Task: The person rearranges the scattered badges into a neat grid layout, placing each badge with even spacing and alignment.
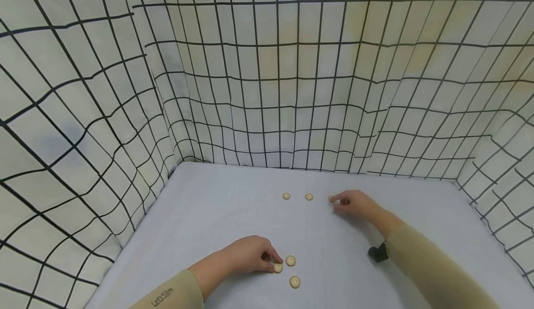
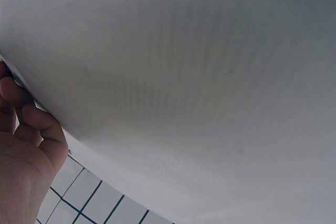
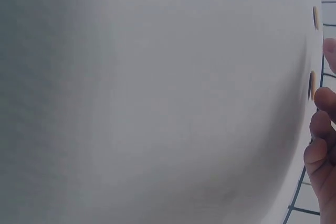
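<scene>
In the head view my left hand [image 1: 252,254] is low at the centre, pinching a round cream disc [image 1: 278,267] by its edge between thumb and index finger. Beside it lie a second disc [image 1: 290,260] and, nearer me, a third [image 1: 295,281]. Farther off, my right hand [image 1: 353,204] touches a disc [image 1: 331,198] with its index fingertip. Two more discs, one in the middle [image 1: 308,196] and one at the left [image 1: 286,196], continue that row. The right wrist view shows this touched disc [image 3: 313,85] flat, with the hand's digits [image 3: 329,51] spread apart around it.
A white cloth-covered table [image 1: 217,207] spreads under both hands. Black netting [image 1: 267,107] over white sheeting rises along its back and sides. A small black object [image 1: 377,253] shows by the right sleeve, probably the wrist camera.
</scene>
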A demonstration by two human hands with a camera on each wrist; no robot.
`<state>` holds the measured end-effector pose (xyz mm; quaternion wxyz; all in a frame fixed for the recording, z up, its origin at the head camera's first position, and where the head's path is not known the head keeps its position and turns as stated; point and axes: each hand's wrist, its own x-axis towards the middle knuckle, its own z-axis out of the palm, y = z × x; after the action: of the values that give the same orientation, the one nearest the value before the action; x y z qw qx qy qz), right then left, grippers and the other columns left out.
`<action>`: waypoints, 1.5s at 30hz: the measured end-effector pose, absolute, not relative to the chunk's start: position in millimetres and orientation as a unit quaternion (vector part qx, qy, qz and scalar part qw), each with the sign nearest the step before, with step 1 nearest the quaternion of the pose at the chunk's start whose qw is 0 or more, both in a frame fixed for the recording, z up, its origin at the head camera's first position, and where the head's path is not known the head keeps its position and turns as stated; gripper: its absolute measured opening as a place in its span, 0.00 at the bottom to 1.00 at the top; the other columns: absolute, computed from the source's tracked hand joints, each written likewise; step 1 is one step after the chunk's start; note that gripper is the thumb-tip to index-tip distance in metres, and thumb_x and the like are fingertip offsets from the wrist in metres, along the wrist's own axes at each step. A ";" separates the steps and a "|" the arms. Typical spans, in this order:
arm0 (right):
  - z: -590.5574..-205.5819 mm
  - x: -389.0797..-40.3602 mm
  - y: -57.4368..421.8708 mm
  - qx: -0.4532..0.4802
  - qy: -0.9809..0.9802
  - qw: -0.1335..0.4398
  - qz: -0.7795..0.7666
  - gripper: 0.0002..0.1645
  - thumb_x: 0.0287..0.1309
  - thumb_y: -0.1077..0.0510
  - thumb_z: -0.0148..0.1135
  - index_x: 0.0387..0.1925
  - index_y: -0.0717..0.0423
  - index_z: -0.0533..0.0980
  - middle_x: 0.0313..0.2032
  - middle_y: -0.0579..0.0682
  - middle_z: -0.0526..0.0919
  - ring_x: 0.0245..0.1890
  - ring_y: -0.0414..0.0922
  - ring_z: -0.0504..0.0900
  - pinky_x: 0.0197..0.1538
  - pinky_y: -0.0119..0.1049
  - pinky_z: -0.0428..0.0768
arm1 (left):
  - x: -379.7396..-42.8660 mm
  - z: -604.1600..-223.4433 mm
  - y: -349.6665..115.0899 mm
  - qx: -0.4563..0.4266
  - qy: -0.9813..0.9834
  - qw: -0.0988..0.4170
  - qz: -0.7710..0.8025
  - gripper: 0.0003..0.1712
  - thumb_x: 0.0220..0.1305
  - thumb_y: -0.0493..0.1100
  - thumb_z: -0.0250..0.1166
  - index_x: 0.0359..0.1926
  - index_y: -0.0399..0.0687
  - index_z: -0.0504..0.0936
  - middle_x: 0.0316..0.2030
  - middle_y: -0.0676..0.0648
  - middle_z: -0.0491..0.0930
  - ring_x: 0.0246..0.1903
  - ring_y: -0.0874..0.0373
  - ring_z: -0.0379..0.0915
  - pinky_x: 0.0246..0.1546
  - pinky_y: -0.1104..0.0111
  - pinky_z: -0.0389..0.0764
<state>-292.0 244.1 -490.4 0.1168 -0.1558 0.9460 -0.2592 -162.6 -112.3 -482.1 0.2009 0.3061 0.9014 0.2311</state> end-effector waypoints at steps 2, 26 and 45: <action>-489.8 -288.0 241.9 -0.166 0.943 0.119 -0.261 0.19 0.56 0.51 0.72 0.51 0.41 0.84 0.37 0.42 0.81 0.36 0.43 0.73 0.40 0.39 0.74 | -162.5 -481.6 -112.0 0.305 0.902 0.201 0.232 0.12 0.58 0.49 0.73 0.45 0.65 0.89 0.27 0.65 0.73 0.28 0.71 0.67 0.34 0.73 0.71; -491.5 -241.8 193.6 -0.347 0.893 0.175 -0.229 0.18 0.53 0.46 0.74 0.47 0.37 0.86 0.26 0.33 0.76 0.28 0.34 0.73 0.34 0.31 0.74 | -161.9 -478.5 -111.5 0.285 0.906 0.210 0.234 0.12 0.57 0.50 0.74 0.43 0.67 0.89 0.26 0.65 0.73 0.28 0.70 0.67 0.34 0.72 0.71; -490.2 -221.5 148.3 -0.450 0.844 0.201 -0.212 0.18 0.53 0.44 0.73 0.47 0.37 0.86 0.24 0.32 0.72 0.25 0.29 0.68 0.32 0.25 0.69 | -163.0 -480.4 -110.3 0.283 0.903 0.217 0.240 0.11 0.57 0.50 0.73 0.43 0.67 0.89 0.25 0.64 0.73 0.27 0.70 0.67 0.32 0.73 0.71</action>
<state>-221.5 148.3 -490.2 0.2009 -0.4495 0.8441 -0.2121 -163.0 -110.3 -480.4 0.2166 0.2835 0.9030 0.2395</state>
